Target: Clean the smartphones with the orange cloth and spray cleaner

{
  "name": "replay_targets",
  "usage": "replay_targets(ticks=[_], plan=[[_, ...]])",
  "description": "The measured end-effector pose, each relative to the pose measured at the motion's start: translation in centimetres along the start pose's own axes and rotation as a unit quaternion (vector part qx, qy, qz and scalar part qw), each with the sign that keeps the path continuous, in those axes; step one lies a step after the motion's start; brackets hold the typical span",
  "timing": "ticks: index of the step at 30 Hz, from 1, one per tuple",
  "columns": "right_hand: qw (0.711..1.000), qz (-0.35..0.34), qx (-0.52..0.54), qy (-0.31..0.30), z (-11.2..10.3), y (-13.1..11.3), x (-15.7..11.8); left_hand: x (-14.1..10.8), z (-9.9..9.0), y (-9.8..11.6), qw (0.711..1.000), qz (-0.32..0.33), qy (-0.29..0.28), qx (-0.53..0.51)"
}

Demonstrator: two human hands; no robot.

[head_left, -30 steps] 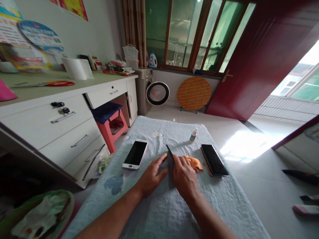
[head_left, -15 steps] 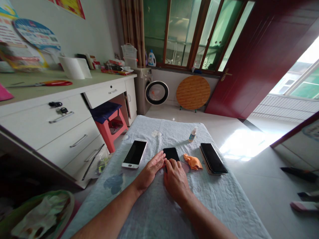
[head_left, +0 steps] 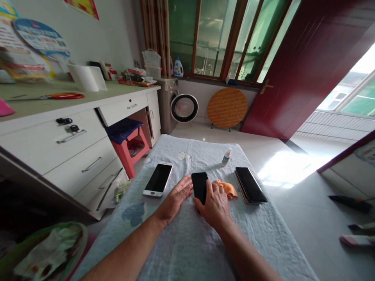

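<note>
A black smartphone (head_left: 199,185) lies screen up on the cloth-covered table, between my two hands. My left hand (head_left: 179,194) is open beside its left edge, fingers stretched out together and the fingertips at the phone's side. Across the lower right of the phone sits my right hand (head_left: 216,203), thumb at the bottom end and index finger along the right edge, gripping it. Just beyond those fingers is a crumpled orange cloth (head_left: 228,189). A white-framed phone (head_left: 158,179) lies to the left, and a dark phone in an open folding case (head_left: 251,185) to the right.
A small spray bottle (head_left: 226,157) stands toward the far right of the table (head_left: 193,148). Drawers (head_left: 79,144) and a red stool (head_left: 131,148) flank the left side. A lined bin (head_left: 49,253) is at lower left. A washing machine (head_left: 168,101) stands beyond.
My right hand has shifted right, off the phone's middle and onto its right edge, thumb and fingers now apart. More of the screen shows. My left hand has moved slightly left.
</note>
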State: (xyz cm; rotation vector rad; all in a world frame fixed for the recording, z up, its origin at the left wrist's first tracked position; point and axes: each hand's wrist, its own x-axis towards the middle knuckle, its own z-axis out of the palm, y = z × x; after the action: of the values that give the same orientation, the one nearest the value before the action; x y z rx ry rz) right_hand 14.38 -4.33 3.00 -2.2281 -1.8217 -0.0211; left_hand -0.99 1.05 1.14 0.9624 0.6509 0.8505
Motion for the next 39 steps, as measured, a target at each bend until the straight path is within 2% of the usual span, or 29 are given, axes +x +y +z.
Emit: replay_targets(ticks=[10,18,24,28,31,34,39], plan=[[1.0,0.002,0.0,-0.012,0.4,-0.1,0.3,0.1,0.2,0.2,0.996,-0.031,0.005,-0.086],[1.0,0.016,0.02,-0.005,0.8,0.0,0.5,0.2,0.0,0.2,0.996,-0.031,0.013,-0.08],[0.999,0.022,0.038,0.007,0.0,0.4,0.8,0.3,-0.1,0.2,0.996,-0.008,0.021,-0.087],[0.998,0.009,0.047,0.048,-1.0,1.1,0.9,0.5,-0.2,0.2,0.997,0.011,0.034,-0.075],[0.994,0.001,0.063,0.086,-2.1,2.3,1.4,0.5,-0.2,0.2,0.997,0.012,0.026,-0.071],[0.99,0.017,0.068,0.121,-3.5,4.7,2.4,0.4,-0.2,0.2,0.998,0.012,0.017,-0.063],[0.974,0.153,0.035,0.164,-5.2,10.6,4.0,0.3,0.0,0.4,0.999,0.001,0.008,-0.044]])
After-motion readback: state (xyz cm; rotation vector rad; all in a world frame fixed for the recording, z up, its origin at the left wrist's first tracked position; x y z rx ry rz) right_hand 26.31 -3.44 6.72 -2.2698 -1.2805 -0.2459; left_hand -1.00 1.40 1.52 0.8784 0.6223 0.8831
